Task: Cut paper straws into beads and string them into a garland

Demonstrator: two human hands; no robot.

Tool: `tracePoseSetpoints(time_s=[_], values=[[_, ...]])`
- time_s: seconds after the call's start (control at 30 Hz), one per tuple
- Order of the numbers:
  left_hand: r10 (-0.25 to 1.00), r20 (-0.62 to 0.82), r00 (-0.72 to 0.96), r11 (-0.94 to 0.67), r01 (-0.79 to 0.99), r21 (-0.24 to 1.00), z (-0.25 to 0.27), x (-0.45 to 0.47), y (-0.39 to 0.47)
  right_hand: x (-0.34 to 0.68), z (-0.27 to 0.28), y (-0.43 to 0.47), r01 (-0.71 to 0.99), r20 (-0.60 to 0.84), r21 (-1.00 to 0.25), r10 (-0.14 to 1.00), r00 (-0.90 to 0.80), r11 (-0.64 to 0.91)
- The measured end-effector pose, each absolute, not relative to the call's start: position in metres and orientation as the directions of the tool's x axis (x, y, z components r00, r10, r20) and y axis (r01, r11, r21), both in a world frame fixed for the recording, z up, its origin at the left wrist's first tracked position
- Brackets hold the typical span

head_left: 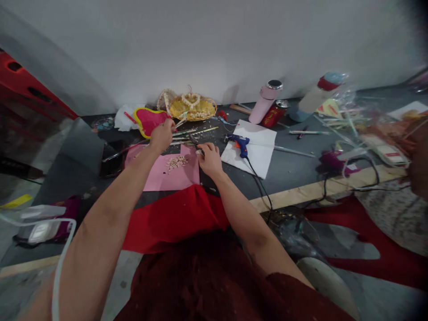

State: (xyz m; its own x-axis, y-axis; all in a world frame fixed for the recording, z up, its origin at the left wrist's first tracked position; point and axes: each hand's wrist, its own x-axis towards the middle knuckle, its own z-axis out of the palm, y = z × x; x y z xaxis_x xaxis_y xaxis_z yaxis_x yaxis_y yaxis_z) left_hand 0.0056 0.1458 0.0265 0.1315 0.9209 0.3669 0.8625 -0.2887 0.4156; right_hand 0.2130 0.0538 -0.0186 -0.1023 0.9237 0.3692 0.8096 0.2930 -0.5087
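My left hand (162, 134) is closed in a pinch above the far edge of the pink paper (154, 180). A thin pale piece (181, 123) shows at its fingertips; its kind is unclear. Resting at the paper's right edge, my right hand (210, 159) curls around a slim dark tool (193, 139), mostly covered by the fingers. Between the hands, small pale bits (177, 162) lie in a loose pile on the paper. Beyond them are thin patterned strips (205, 130), a pink shape with a yellow border (150, 121) and a yellow woven basket (214, 111) holding pale beaded strings.
Right of my hands, a blue glue gun (241, 145) lies on a white board (259, 162), its cord hanging over the table edge. Behind stand a pink flask (262, 107), a red can (274, 115) and a bottle (309, 102). A dark phone (111, 159) lies left. Another person sits right.
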Motion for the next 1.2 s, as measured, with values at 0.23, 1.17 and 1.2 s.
tracePoseSetpoints(time_s=[0.23, 1.17, 1.2], values=[[0.846, 0.481, -0.229, -0.465, 0.124, 0.877, 0.064, -0.010, 0.114, 0.212, -0.018, 0.050, 0.860, 0.295, -0.425, 0.941, -0.165, 0.283], [0.984, 0.021, -0.177, -0.111, -0.519, 0.847, 0.011, -0.019, 0.008, 0.179, -0.010, 0.023, 0.277, 0.453, -0.762, 0.787, -0.420, 0.586], [0.981, 0.026, -0.191, -0.122, -0.511, 0.851, 0.012, -0.020, 0.008, 0.180, -0.009, 0.022, 0.282, 0.444, -0.764, 0.790, -0.422, 0.580]])
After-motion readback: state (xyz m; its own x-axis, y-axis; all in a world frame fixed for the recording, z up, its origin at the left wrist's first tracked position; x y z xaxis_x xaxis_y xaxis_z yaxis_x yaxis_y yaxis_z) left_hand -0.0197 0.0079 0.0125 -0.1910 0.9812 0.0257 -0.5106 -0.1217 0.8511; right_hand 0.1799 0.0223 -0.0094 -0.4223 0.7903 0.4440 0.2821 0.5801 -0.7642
